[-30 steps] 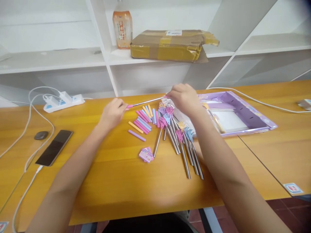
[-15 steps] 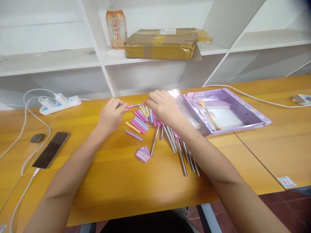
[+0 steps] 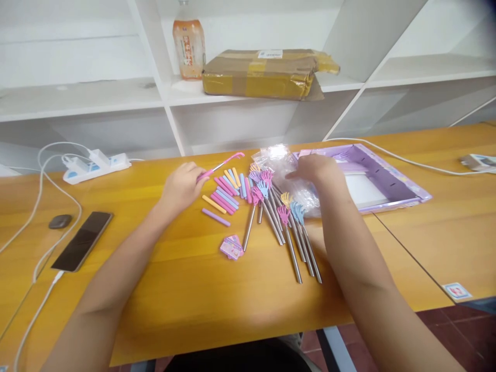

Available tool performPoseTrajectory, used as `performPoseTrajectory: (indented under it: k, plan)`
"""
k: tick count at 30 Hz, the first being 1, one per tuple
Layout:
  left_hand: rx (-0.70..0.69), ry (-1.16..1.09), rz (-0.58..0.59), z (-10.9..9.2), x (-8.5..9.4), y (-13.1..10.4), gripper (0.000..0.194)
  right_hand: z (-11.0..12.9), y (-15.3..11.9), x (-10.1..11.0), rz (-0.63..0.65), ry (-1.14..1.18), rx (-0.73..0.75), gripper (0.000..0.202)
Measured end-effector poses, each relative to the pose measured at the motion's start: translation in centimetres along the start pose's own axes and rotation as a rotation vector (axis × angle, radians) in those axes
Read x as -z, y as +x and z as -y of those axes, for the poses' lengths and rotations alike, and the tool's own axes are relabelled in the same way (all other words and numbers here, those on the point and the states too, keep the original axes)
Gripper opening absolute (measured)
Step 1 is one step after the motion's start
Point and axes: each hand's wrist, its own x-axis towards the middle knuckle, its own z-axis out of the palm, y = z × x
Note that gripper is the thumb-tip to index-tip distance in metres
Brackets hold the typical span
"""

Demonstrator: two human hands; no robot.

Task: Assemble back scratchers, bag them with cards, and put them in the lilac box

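My left hand [image 3: 183, 185] is closed around the pink grip of a telescopic back scratcher [image 3: 221, 165], its short metal rod and pink claw head pointing up and right. Over the clear plastic bags [image 3: 279, 161] and the near left side of the purple box [image 3: 401, 174] is my right hand [image 3: 316, 168], one digit stretched to the left and its other fingers largely hidden. Between the hands lie several coloured grip sleeves [image 3: 225, 197]. Several metal rods with pink, blue and yellow claw heads [image 3: 297, 212] lie fanned out to their right.
Nearer me is a small stack of pink-purple cards [image 3: 231, 247]. To the left are a phone [image 3: 82, 241] on a cable, a dark earbud case [image 3: 60, 221] and a power strip [image 3: 96, 168]. A taped carton [image 3: 259, 77] and a bottle [image 3: 188, 49] stand on the shelf behind.
My right hand has let go of the back scratcher's head end and moved right to the plastic bags and box. My left hand still holds the scratcher, now with its head tilted up.
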Motion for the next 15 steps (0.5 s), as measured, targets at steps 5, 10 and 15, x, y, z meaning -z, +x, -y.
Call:
performPoseTrajectory:
  k: [5, 10, 15]
  plan:
    - [0.008, -0.022, -0.009, 0.1, 0.0, 0.0, 0.025, 1.0, 0.5, -0.1, 0.173, -0.091, -0.086, 0.055]
    - [0.029, -0.076, -0.028, 0.3, -0.3, 0.0, 0.023, 0.8, 0.6, 0.1, 0.164, -0.075, -0.101, 0.048]
    - [0.097, -0.239, -0.007, 0.0, -1.0, 0.1, 0.019, -0.1, 0.4, 0.4, 0.126, -0.069, -0.105, 0.038]
